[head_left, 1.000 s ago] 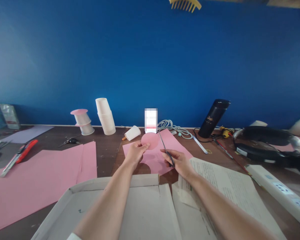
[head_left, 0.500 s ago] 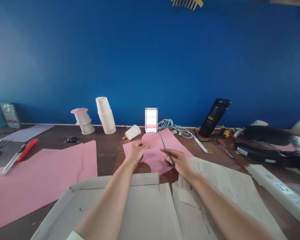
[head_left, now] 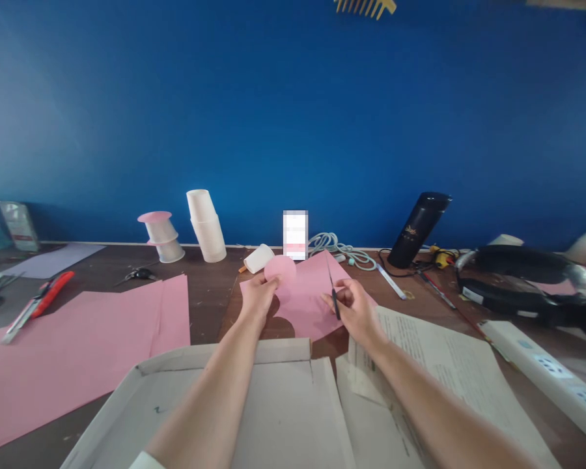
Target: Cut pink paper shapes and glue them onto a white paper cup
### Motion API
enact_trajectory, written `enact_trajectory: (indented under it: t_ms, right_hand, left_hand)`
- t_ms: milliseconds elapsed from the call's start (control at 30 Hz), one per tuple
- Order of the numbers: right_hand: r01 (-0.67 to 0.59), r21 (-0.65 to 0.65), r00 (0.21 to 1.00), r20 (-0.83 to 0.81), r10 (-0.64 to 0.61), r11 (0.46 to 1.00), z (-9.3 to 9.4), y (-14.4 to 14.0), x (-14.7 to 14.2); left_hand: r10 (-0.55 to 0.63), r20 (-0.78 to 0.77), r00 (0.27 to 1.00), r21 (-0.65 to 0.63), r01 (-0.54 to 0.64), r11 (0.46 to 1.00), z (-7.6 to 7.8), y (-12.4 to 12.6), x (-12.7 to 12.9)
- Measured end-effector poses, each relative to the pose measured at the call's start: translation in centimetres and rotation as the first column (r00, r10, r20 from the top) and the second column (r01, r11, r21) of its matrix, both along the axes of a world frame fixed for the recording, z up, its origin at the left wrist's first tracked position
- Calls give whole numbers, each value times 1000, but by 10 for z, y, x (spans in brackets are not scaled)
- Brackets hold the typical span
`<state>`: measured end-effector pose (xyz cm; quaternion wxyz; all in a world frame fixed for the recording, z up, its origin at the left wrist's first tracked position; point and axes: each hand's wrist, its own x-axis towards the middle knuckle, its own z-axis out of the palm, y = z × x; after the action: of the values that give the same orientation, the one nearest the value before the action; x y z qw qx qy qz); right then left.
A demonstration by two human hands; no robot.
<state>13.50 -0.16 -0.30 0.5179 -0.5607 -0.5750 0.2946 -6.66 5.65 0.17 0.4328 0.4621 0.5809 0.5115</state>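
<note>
Between the thumb and fingers of my left hand is a round pink paper disc, held up above the desk. My right hand grips a pair of scissors with dark handles, the blades pointing away from me and up. Under both lies a pink paper sheet with a curved cut-out along its left side. A white paper cup rests on its side just beyond my left hand. The disc is apart from the scissors.
Left stand stacked white cups and cups with pink discs. A red utility knife lies on pink sheets. Behind is a phone-like white screen; right are a black flask and power strip. Cardboard lies in front.
My left hand has moved the pink disc left, away from the scissors. My right hand has shifted slightly right with the scissors, which now point more upright.
</note>
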Motion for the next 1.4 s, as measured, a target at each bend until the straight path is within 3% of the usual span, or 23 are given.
enact_trajectory:
  t_ms: [100, 167, 300, 500, 700, 933, 1100, 1400]
  right_hand:
    - [191, 49, 953, 229, -197, 980, 1, 2, 8]
    - [246, 98, 883, 388, -265, 964, 2, 2, 11]
    - [234, 111, 809, 529, -257, 966, 6, -1, 14]
    - [290, 67, 718, 645, -263, 955, 7, -1, 15]
    - [354, 5, 673, 693, -258, 935, 5, 6, 27]
    - [386, -85, 760, 593, -265, 918, -1, 19, 41]
    - [507, -53, 689, 625, -368, 860, 5, 18, 47]
    - [569, -62, 606, 706, -367, 820, -1, 21, 67]
  left_hand:
    - [176, 37, 984, 1, -176, 984, 1, 3, -7]
    - [238, 106, 965, 19, -241, 970, 1, 4, -11]
    - [264, 215, 940, 36, -278, 960, 0, 5, -14]
    - [255, 219, 942, -9, -260, 966, -2, 6, -11]
    - [205, 164, 965, 4, -208, 978, -8, 10, -9]
    - [173, 149, 974, -19, -172, 985, -11, 9, -8]
    - [160, 134, 978, -14, -160, 987, -15, 11, -7]
    - [142, 53, 989, 7, -142, 990, -20, 13, -7]
